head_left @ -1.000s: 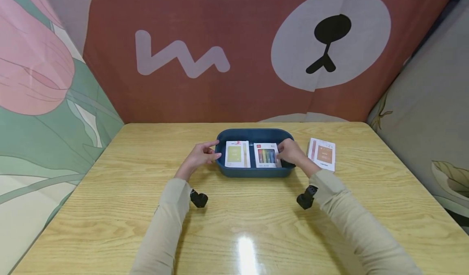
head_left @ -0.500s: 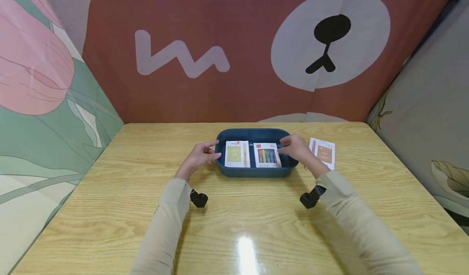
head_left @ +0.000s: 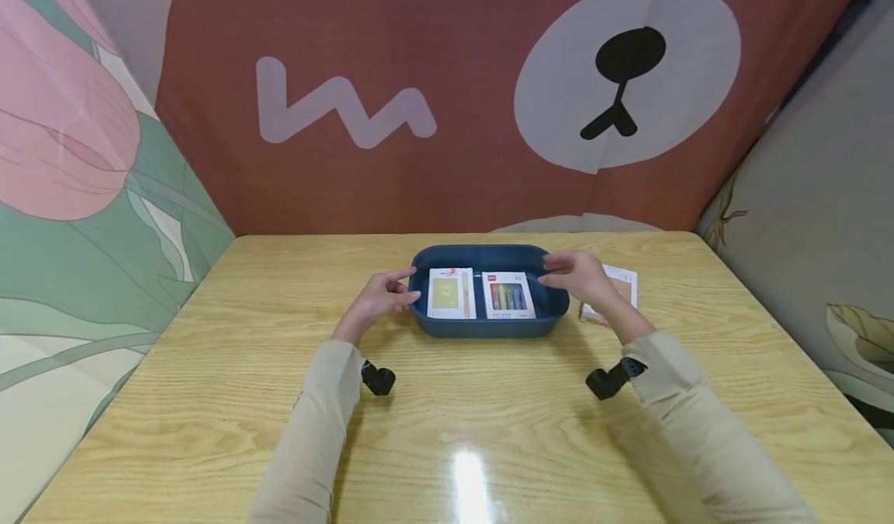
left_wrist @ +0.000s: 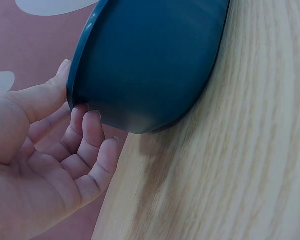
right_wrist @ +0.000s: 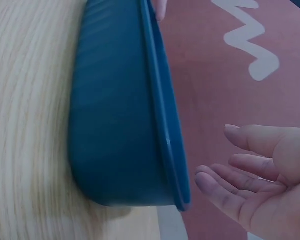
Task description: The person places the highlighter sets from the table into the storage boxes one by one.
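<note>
A dark blue oval plastic storage bin point(head_left: 489, 328) stands on the table. My left hand point(head_left: 380, 294) pinches its left rim, the thumb on one side and fingertips on the other in the left wrist view. Two white boxes lie side by side in the bin: one with a yellow-green panel point(head_left: 448, 295), the other a crayon-like box point(head_left: 508, 296) with a row of coloured sticks printed on it. Above the bin's right end hovers my right hand point(head_left: 581, 277), fingers loosely extended, holding nothing. Under the right wrist lies another white box point(head_left: 627, 278) with an orange-brown panel, partly hidden.
The bin rests on a pale wood-grain table point(head_left: 447, 415) towards its far side. A reddish bear-print cloth point(head_left: 391, 182) hangs behind the far edge. Black wrist cameras hang below both sleeves.
My right hand has let go of the box with coloured sticks, leaving it in the bin, and moved up and to the right with fingers opening. My left hand stays at the rim.
</note>
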